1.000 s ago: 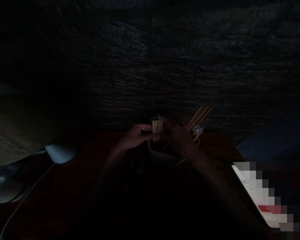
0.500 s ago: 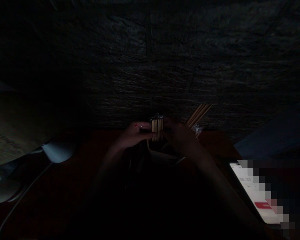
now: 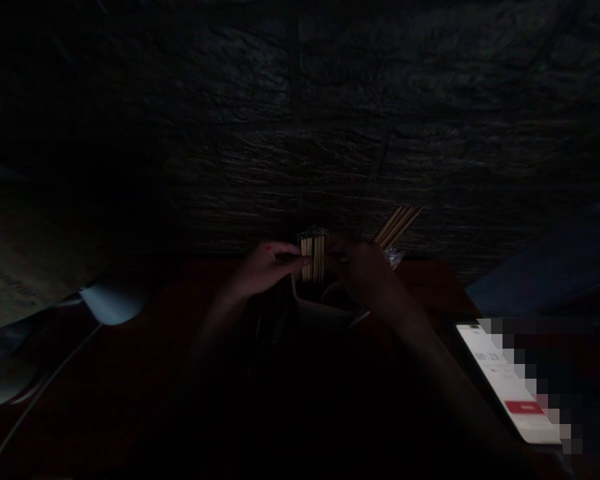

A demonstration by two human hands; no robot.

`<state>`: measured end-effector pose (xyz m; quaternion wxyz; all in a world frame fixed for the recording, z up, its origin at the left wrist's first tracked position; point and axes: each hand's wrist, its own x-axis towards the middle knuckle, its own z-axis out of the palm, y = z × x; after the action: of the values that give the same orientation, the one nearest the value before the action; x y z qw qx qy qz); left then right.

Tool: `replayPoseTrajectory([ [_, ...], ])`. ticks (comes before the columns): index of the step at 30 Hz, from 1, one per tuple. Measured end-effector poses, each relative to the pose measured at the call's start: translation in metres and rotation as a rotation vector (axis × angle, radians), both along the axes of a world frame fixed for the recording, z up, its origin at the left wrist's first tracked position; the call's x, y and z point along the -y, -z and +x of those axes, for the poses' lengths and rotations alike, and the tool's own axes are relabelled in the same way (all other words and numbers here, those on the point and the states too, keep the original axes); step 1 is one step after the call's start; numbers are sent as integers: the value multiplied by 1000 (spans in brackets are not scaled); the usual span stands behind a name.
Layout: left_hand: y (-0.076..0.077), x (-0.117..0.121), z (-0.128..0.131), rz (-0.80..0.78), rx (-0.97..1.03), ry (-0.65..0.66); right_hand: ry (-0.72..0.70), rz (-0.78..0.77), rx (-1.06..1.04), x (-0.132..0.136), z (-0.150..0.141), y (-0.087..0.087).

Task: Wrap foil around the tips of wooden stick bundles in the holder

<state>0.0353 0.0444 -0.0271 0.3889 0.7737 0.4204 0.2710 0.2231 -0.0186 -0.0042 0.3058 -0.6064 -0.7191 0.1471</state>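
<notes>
In the dim middle of the head view, a bundle of pale, chopstick-like wooden sticks (image 3: 313, 260) stands upright, with crinkled clear plastic (image 3: 314, 232) at its far end. My left hand (image 3: 270, 267) is closed on the bundle's left side, thumb lying across the sticks. From the right, my right hand (image 3: 363, 270) has its fingers bent against the bundle; shadow hides most of its fingertips. Under both hands is an open dark container (image 3: 325, 308) with a lighter rim. Longer brown sticks (image 3: 399, 225) slant up behind my right hand, with shiny plastic (image 3: 394, 256) near their lower end.
A dark stone-textured wall (image 3: 300, 133) rises behind the reddish-brown table (image 3: 180, 287). At left are a large brown printed bag (image 3: 25, 260), a pale rounded object (image 3: 115, 303) and a white cable (image 3: 45, 387). A lit phone (image 3: 515, 387) lies at right.
My left thumb has shifted up a little along the sticks, and a dark gap now shows within the bundle. Both hands stay at the bundle. The view has shifted slightly.
</notes>
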Motion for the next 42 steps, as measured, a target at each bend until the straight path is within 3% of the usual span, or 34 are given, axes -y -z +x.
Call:
replayPoseTrajectory([
  [42,7,-1,9,33,94,106,47,-14,80,-1,-4,3],
])
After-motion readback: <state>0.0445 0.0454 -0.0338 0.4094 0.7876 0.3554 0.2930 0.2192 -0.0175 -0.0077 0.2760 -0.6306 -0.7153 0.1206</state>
